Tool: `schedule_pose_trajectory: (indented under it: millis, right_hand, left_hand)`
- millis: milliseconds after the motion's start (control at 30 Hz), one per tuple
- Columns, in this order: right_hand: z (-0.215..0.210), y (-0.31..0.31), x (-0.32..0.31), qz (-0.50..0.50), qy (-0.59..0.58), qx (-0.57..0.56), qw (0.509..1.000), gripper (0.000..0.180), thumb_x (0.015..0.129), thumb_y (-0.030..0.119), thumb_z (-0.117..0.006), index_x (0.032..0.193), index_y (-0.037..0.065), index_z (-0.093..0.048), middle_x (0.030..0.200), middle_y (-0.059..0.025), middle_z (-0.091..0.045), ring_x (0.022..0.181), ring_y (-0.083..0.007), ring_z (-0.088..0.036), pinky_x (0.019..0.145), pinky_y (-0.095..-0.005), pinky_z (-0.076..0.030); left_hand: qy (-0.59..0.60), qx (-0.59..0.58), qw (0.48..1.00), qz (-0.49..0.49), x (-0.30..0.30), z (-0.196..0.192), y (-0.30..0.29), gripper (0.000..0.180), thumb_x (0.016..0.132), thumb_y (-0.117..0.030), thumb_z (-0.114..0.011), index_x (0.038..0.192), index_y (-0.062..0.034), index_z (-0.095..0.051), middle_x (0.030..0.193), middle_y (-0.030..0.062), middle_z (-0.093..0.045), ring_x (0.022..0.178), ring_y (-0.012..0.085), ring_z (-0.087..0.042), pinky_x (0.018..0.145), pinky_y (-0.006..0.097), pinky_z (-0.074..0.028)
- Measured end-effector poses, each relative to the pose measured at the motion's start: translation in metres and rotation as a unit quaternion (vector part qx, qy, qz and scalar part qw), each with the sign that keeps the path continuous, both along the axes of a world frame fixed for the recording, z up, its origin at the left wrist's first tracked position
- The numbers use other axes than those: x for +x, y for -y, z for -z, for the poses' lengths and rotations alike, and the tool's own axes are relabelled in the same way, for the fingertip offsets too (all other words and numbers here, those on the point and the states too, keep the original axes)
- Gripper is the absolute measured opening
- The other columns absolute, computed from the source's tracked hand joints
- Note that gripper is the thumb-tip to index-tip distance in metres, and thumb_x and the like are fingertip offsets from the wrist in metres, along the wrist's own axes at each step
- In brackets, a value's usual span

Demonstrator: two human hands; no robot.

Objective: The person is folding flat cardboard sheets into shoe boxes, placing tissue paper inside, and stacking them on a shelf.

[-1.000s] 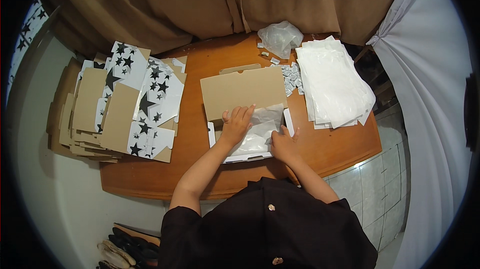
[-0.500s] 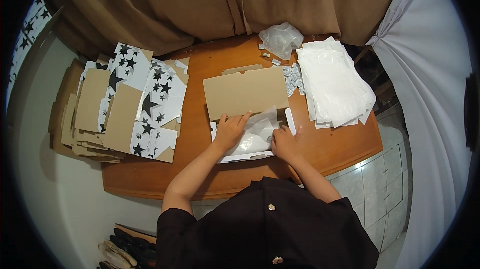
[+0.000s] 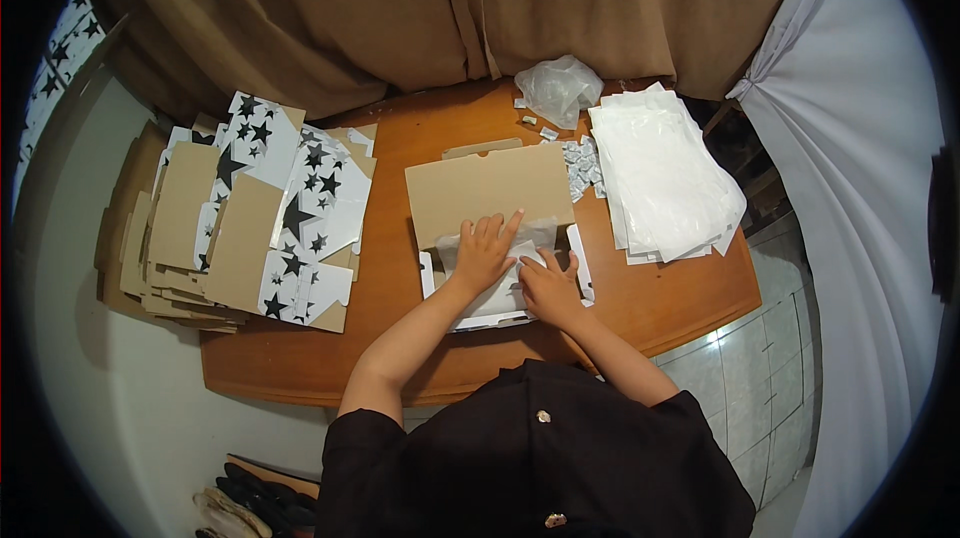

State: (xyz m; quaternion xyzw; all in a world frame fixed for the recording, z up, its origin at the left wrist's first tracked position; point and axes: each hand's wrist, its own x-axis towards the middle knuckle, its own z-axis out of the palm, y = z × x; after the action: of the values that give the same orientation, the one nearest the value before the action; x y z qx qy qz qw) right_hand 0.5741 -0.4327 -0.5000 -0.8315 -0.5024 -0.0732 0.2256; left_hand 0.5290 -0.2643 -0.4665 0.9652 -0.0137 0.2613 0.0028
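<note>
An open cardboard box (image 3: 490,193), brown inside with white side flaps, stands on the table before me, its lid raised at the back. White tissue paper (image 3: 490,300) lies inside it. My left hand (image 3: 484,252) rests flat on the paper with its fingers spread toward the lid. Close beside it, my right hand (image 3: 550,288) presses on the paper near the box's right side, fingers apart. Neither hand grips anything that I can see. What lies under the paper is hidden.
On the left stand stacked flat cardboard boxes (image 3: 240,238), some with black stars on white. A pile of white paper sheets (image 3: 665,178) lies at the right. Several small silvery packets (image 3: 582,168) and a clear plastic bag (image 3: 560,88) sit behind the box. Brown curtains (image 3: 380,18) hang behind the table.
My left hand has moved slightly right and spread flatter on the paper. My right hand has shifted left, inward from the box's right edge. The paper's raised corner is now folded down.
</note>
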Motion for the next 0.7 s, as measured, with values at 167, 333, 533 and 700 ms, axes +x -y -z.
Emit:
schedule_pose_trajectory:
  millis: [167, 333, 533, 700]
  right_hand:
    - [0.004, 0.005, 0.001, 0.032, -0.039, -0.107, 0.993, 0.017, 0.074, 0.009, -0.056, 0.091, 0.006, -0.056, 0.108, -0.0078, -0.059, 0.121, -0.0276, -0.045, 0.098, -0.0671, -0.014]
    - [-0.007, 0.012, 0.005, 0.045, -0.042, -0.061, 0.996, 0.015, 0.075, 0.008, -0.055, 0.09, 0.007, -0.055, 0.106, -0.0064, -0.059, 0.121, -0.0272, -0.045, 0.096, -0.0676, -0.013]
    - [-0.027, 0.029, 0.009, 0.087, -0.077, 0.055, 0.992, 0.009, 0.082, 0.012, -0.055, 0.091, 0.012, -0.055, 0.112, -0.0035, -0.059, 0.12, -0.0259, -0.045, 0.097, -0.0625, -0.007]
    - [-0.034, 0.032, 0.024, 0.157, -0.078, 0.119, 0.977, 0.012, 0.081, 0.012, -0.055, 0.092, 0.012, -0.057, 0.107, -0.0027, -0.06, 0.115, -0.0252, -0.049, 0.097, -0.0608, -0.007]
  left_hand:
    - [0.06, -0.035, 0.996, 0.058, -0.013, 0.014, -0.008, 0.071, 0.067, -0.027, -0.075, 0.128, -0.0088, -0.043, 0.104, 0.0135, -0.05, 0.095, 0.0269, -0.05, 0.082, 0.04, -0.036]
    - [-0.102, -0.165, 0.981, -0.027, -0.045, 0.022, -0.011, 0.053, 0.075, -0.022, -0.069, 0.119, -0.0022, -0.047, 0.107, 0.0169, -0.055, 0.1, 0.0324, -0.053, 0.079, 0.041, -0.044]
    - [-0.309, -0.292, 0.905, -0.02, -0.03, 0.002, -0.011, 0.022, 0.083, -0.02, -0.059, 0.1, -0.0057, -0.062, 0.092, 0.0095, -0.063, 0.093, 0.0287, -0.058, 0.078, 0.041, -0.045]
    - [-0.16, -0.219, 0.96, 0.064, -0.008, 0.017, 0.003, 0.012, 0.08, -0.016, -0.057, 0.087, -0.0083, -0.064, 0.081, 0.0043, -0.061, 0.087, 0.0246, -0.057, 0.071, 0.039, -0.041]
